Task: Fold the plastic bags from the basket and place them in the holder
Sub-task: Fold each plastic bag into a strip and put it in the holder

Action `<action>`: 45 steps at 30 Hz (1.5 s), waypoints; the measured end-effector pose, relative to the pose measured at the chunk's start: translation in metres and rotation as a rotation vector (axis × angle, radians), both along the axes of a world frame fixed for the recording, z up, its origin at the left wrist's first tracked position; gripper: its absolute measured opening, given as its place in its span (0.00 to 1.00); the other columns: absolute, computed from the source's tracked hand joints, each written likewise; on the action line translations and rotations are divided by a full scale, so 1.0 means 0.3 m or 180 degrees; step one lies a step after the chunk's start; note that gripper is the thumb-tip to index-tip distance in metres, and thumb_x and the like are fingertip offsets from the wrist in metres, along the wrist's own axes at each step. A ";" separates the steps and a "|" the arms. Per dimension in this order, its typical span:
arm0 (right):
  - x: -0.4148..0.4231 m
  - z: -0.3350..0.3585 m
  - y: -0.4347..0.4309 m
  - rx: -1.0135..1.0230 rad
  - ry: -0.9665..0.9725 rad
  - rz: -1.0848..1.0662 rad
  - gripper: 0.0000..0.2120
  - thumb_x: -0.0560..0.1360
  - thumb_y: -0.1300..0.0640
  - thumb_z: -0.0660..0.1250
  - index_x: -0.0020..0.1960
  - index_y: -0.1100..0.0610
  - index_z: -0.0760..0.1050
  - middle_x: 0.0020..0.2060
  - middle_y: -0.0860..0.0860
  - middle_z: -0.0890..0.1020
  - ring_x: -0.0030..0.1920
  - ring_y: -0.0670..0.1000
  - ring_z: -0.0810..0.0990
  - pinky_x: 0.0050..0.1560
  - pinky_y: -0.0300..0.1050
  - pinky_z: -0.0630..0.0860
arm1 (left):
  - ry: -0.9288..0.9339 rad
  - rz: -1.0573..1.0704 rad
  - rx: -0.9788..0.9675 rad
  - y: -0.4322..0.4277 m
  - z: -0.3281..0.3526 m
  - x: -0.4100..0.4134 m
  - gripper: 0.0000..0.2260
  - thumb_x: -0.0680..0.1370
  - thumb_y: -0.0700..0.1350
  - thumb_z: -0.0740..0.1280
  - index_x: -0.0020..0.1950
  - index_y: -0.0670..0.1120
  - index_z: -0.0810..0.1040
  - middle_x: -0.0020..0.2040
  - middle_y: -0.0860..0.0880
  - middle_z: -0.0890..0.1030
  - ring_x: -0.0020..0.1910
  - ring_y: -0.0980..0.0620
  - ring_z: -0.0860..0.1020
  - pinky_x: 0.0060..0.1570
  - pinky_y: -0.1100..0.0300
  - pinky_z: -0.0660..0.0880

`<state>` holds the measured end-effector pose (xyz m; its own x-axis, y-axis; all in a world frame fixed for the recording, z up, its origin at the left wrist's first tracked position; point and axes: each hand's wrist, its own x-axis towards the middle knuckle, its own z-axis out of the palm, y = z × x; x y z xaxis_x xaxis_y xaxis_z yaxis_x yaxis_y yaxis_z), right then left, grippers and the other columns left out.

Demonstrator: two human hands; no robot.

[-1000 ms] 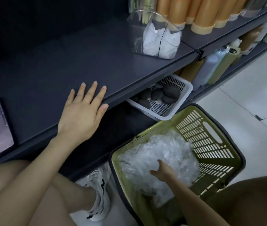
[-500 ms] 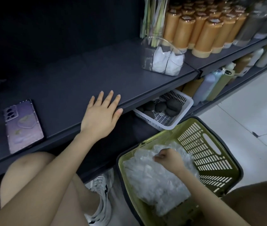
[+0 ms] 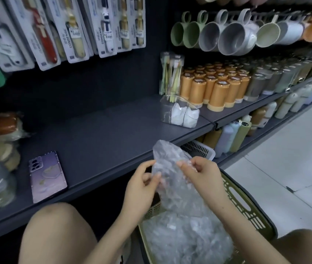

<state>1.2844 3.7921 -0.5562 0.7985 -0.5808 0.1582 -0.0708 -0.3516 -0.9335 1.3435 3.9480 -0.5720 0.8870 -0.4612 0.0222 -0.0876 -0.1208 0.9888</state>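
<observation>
The left hand (image 3: 142, 185) pinches the left edge of a clear, crinkled plastic bag (image 3: 167, 155) between thumb and curled fingers, and the right hand (image 3: 201, 178) pinches the opposite edge in the same way, so both grips are narrow and closed on the film. The bag is held upright between the two hands, just in front of the front lip of the dark grey shelf (image 3: 103, 134). Its rounded top rises above the fingers. It is translucent and heavily wrinkled, catching pale glints, and the fingers show faintly through it. Its lower part hangs down towards a heap of similar crumpled clear bags (image 3: 185, 237) that fills the olive-green slatted plastic basket (image 3: 246, 208) on the floor below the hands; whether the held bag touches the heap cannot be told.

On the shelf, well apart from the hands to the upper right, stands a clear plastic holder (image 3: 165, 115) with white folded pieces inside. Behind it is a block of orange cylindrical containers (image 3: 218, 90), with a row of grey and green mugs (image 3: 227, 35) hanging above them. A phone in a purple case (image 3: 46, 176) lies flat on the shelf to the left. A white slatted basket (image 3: 199, 149) sits under the shelf, behind the right hand.
</observation>
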 end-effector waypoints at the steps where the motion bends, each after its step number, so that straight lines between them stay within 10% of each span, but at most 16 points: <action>1: -0.009 0.018 -0.011 0.0146 -0.0012 0.0021 0.22 0.73 0.50 0.72 0.32 0.65 0.69 0.24 0.58 0.71 0.26 0.48 0.68 0.29 0.41 0.65 | 0.0239 0.0077 -0.0272 0.010 0.005 0.012 0.10 0.80 0.40 0.64 0.61 0.46 0.75 0.38 0.46 0.84 0.40 0.51 0.82 0.44 0.56 0.80; 11: -0.089 0.139 -0.160 0.1572 0.0068 0.0074 0.14 0.65 0.54 0.73 0.31 0.60 0.71 0.23 0.52 0.70 0.24 0.49 0.65 0.24 0.38 0.66 | 0.0065 0.0080 0.0260 0.160 0.058 0.217 0.07 0.80 0.38 0.65 0.51 0.47 0.81 0.46 0.42 0.84 0.44 0.48 0.81 0.44 0.62 0.78; 15: -0.072 0.179 -0.090 0.1374 0.0096 0.0001 0.17 0.71 0.55 0.73 0.29 0.59 0.72 0.23 0.52 0.73 0.23 0.47 0.66 0.25 0.36 0.65 | -0.1496 0.0747 0.0986 0.140 0.122 0.212 0.06 0.75 0.53 0.69 0.50 0.56 0.77 0.50 0.56 0.77 0.52 0.53 0.77 0.56 0.55 0.74; 19: -0.032 0.220 0.040 0.1511 -0.0122 0.0153 0.16 0.73 0.57 0.72 0.29 0.59 0.73 0.24 0.51 0.73 0.24 0.46 0.66 0.26 0.35 0.64 | -0.2447 0.0096 0.1215 0.025 0.187 0.027 0.26 0.67 0.67 0.65 0.57 0.53 0.78 0.50 0.58 0.76 0.50 0.57 0.72 0.51 0.64 0.68; 24: -0.036 0.251 0.127 0.1425 -0.0144 0.0640 0.14 0.75 0.55 0.69 0.33 0.61 0.80 0.29 0.52 0.80 0.30 0.48 0.73 0.30 0.36 0.68 | -0.1324 0.0225 0.0256 -0.014 0.188 -0.045 0.10 0.70 0.51 0.74 0.45 0.63 0.77 0.43 0.63 0.82 0.46 0.65 0.78 0.44 0.74 0.70; 29: -0.046 0.230 0.023 0.0268 -0.0369 -0.0047 0.05 0.76 0.54 0.68 0.47 0.52 0.83 0.42 0.43 0.84 0.42 0.34 0.78 0.43 0.27 0.70 | -0.0772 0.0087 -0.0128 0.048 0.185 0.000 0.08 0.73 0.47 0.74 0.48 0.59 0.82 0.45 0.54 0.84 0.46 0.53 0.82 0.52 0.53 0.78; 33: -0.036 0.220 -0.054 -0.0109 0.0082 0.1162 0.24 0.73 0.52 0.73 0.64 0.37 0.71 0.62 0.29 0.71 0.62 0.24 0.64 0.57 0.24 0.64 | -0.0123 -0.0515 -0.0596 0.086 0.200 0.023 0.09 0.70 0.47 0.72 0.50 0.50 0.84 0.49 0.45 0.84 0.50 0.45 0.83 0.52 0.50 0.78; 37: -0.024 0.201 -0.082 0.0301 0.0458 0.1906 0.34 0.67 0.49 0.74 0.69 0.36 0.67 0.66 0.38 0.73 0.69 0.37 0.66 0.67 0.42 0.67 | 0.0093 -0.0935 -0.0851 0.125 0.213 0.040 0.11 0.71 0.44 0.71 0.52 0.45 0.83 0.49 0.41 0.84 0.48 0.43 0.83 0.47 0.57 0.78; 41: -0.012 0.185 -0.084 0.0630 0.0356 0.2104 0.33 0.66 0.59 0.75 0.68 0.48 0.70 0.44 0.50 0.81 0.48 0.48 0.79 0.53 0.41 0.74 | 0.0048 -0.0949 -0.0788 0.163 0.224 0.061 0.10 0.71 0.36 0.67 0.47 0.47 0.84 0.45 0.43 0.84 0.45 0.46 0.83 0.44 0.60 0.77; 45: -0.012 0.163 -0.058 0.0569 0.0157 0.1767 0.11 0.70 0.66 0.74 0.50 0.55 0.82 0.30 0.46 0.76 0.33 0.44 0.73 0.39 0.35 0.71 | 0.0145 -0.0604 -0.0886 0.191 0.217 0.093 0.16 0.69 0.30 0.65 0.49 0.46 0.83 0.48 0.43 0.83 0.47 0.46 0.81 0.44 0.60 0.77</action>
